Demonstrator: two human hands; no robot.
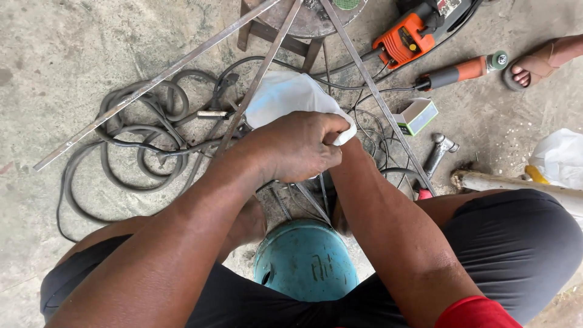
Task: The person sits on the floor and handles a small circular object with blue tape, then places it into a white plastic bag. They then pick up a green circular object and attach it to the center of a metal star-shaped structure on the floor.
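Note:
My left hand [297, 149] is closed on the cuff of a white glove [285, 97] in the middle of the view. My right hand is inside that glove; only its wrist and forearm [376, 200] show. The gloved hand hangs above a tangle of cables and thin steel bars on the concrete floor. I am seated on a teal gas cylinder [306, 261], which shows between my knees.
Long flat steel bars [152, 82] cross the floor. Coiled grey cable [127, 152] lies at left. An orange power tool [410, 33], an angle grinder [461, 71], a small box [416, 115] and a hammer [438, 152] lie at right. Another person's sandalled foot [537, 64] is at top right.

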